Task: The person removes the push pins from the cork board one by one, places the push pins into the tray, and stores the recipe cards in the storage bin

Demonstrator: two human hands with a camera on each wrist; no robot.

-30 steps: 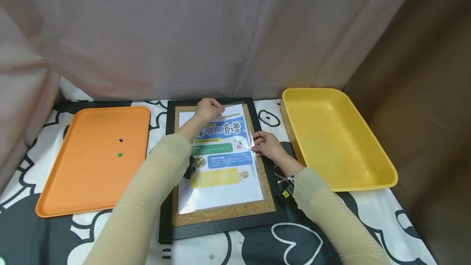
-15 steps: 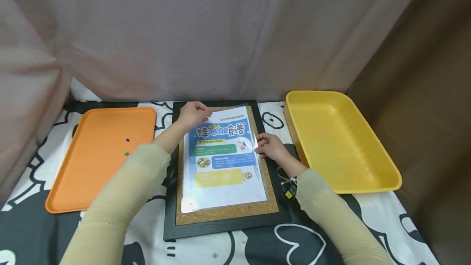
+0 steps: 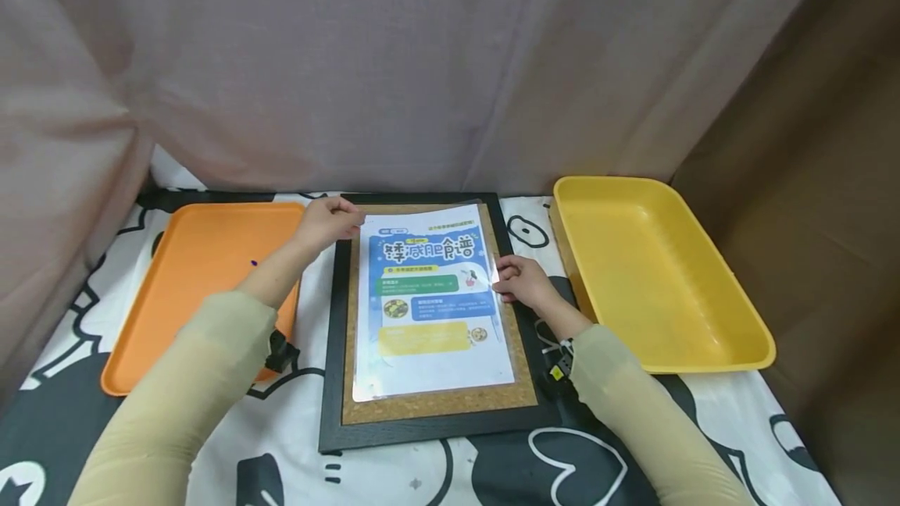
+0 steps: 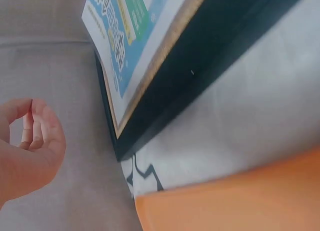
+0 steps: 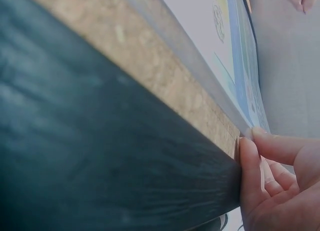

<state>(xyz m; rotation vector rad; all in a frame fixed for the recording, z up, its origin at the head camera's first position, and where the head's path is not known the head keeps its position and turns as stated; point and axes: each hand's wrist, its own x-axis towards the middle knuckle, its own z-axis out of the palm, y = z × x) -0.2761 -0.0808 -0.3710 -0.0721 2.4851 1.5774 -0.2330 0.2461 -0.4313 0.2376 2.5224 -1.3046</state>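
A laminated poster (image 3: 432, 369) with blue, green and yellow blocks lies over a black-framed cork board (image 3: 439, 408). My right hand (image 3: 523, 285) pinches the poster's clear right edge between thumb and index finger (image 5: 255, 163), beside the frame. My left hand (image 3: 326, 222) is raised near the board's upper left corner. In the left wrist view its thumb and index fingertips (image 4: 37, 108) meet, apart from the poster, with nothing visible between them. To the left, an orange tray (image 3: 183, 287) bears a small dark blue piece (image 3: 254, 262).
A deep yellow bin (image 3: 654, 272) stands right of the board, close to the right forearm. Grey cloth (image 3: 422, 69) hangs behind everything. A black-and-white patterned cloth (image 3: 394, 475) covers the table.
My left hand has moved left from the poster's top middle past its upper left corner, and its forearm now hides the small green piece on the tray. My right hand stays at the poster's edge.
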